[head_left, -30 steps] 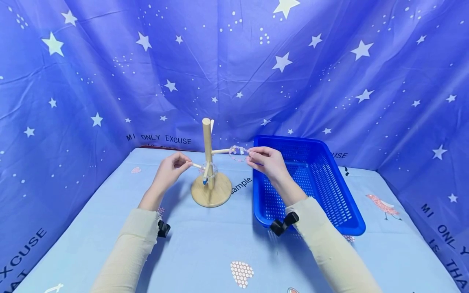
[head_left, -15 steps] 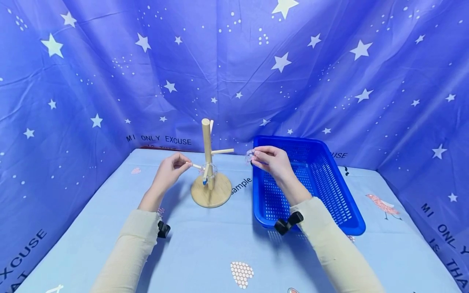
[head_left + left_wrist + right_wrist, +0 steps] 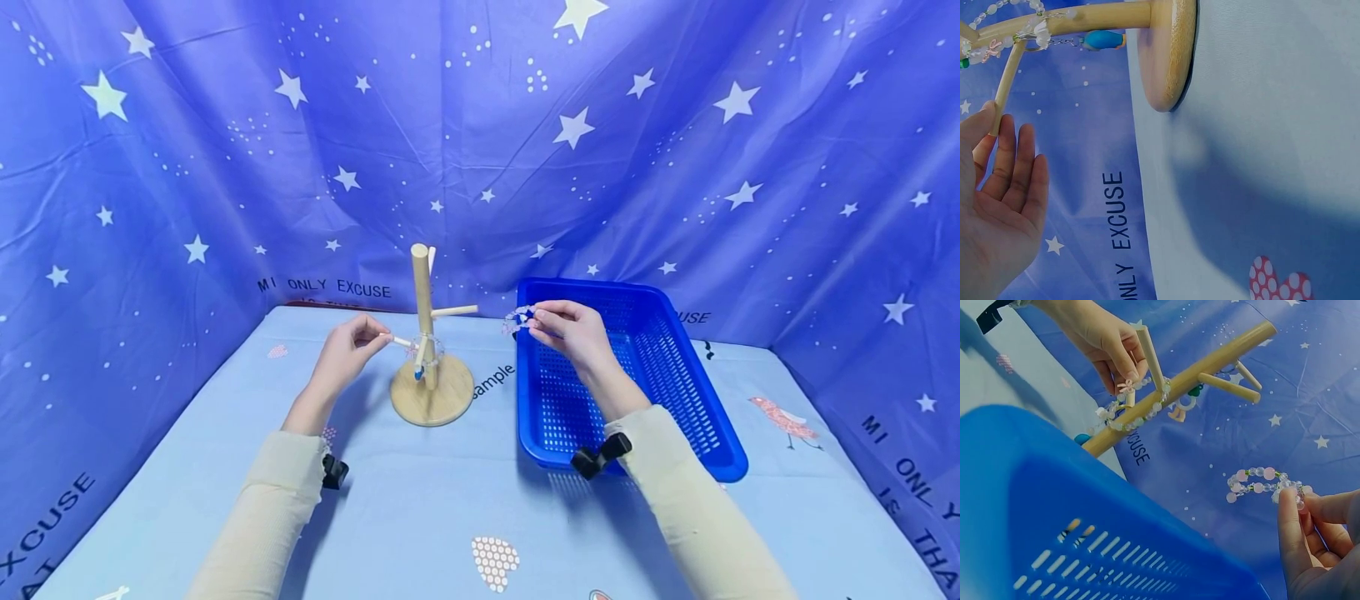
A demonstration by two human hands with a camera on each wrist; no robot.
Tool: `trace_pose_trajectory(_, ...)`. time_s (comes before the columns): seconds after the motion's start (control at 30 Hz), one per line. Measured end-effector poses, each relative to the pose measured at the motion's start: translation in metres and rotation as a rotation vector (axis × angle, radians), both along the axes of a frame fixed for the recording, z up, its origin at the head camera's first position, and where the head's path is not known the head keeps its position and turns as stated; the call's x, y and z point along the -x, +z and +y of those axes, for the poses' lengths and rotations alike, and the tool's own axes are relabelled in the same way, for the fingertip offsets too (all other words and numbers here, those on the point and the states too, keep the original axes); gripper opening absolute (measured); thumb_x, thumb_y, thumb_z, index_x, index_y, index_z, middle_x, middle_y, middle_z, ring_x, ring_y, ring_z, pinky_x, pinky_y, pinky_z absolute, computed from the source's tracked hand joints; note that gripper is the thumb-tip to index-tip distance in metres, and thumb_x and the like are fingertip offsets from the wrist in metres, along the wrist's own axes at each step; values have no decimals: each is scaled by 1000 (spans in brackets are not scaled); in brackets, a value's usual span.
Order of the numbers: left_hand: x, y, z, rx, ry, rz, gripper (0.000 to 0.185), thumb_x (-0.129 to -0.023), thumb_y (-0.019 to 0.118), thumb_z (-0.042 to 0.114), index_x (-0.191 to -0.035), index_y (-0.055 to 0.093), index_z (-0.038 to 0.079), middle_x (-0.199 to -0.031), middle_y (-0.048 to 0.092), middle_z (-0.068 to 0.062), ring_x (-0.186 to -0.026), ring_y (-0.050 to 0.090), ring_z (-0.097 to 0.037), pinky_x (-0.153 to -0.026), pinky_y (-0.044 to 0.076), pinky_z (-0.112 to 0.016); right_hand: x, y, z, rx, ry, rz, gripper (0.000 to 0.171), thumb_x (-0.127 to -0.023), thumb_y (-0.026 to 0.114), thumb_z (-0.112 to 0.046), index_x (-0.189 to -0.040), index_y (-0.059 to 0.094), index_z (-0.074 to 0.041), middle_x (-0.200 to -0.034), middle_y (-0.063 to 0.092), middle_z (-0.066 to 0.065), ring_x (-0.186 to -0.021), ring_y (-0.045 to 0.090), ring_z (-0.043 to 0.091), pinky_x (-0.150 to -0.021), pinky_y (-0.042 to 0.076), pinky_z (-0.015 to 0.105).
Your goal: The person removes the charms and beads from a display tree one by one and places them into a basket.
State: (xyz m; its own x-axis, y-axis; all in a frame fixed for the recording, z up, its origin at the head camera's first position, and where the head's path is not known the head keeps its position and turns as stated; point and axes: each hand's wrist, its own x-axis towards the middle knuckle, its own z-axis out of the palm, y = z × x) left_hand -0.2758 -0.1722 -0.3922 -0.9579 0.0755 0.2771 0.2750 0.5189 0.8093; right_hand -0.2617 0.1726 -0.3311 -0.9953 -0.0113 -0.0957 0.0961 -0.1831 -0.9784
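The right hand (image 3: 573, 332) is pinching a beaded bracelet (image 3: 516, 318) over the blue basket's (image 3: 675, 400) left rim. The left hand (image 3: 347, 352) is pinching a peg on the wooden stand (image 3: 429, 367). "ONLY EXCUSE" is showing on the backdrop (image 3: 339, 287).

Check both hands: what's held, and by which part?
Right hand pinches the bead bracelet at one end of its loop. Left hand fingers hold the tip of the wooden stand's lower peg.
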Motion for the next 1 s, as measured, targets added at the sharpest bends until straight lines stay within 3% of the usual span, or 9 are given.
trace_pose_trajectory(0.33, 1, -2, -1, 6, 11, 12, 18, -96, 67, 18, -104, 67, 2, -103, 72, -17, -92, 63, -14, -83, 51, -15, 4, -4, 9, -26, -26, 3, 26, -98, 60, -4, -122, 59, 5, -87, 70, -1, -79, 71, 7, -81, 60, 22)
trace_pose_trajectory(0.7, 1, -1, 0, -13, 3, 4, 17, -96, 67, 16, -103, 67, 1, -102, 72, -17, -88, 63, -11, -81, 52, -16, 8, -6, 18, 18, -56, -27, 8, -97, 60, -3, -103, 66, -6, -85, 72, -1, -78, 72, 8, -81, 60, 23)
trace_pose_trajectory(1.0, 2, -3, -1, -34, -12, 8, 17, -95, 67, 15, -104, 67, 0, -103, 72, -19, -86, 63, -8, -79, 51, -12, 15, -8, 28, 49, -78, -42, 10, -97, 59, -1, -104, 66, -6, -86, 73, 0, -77, 73, 7, -79, 60, 21)
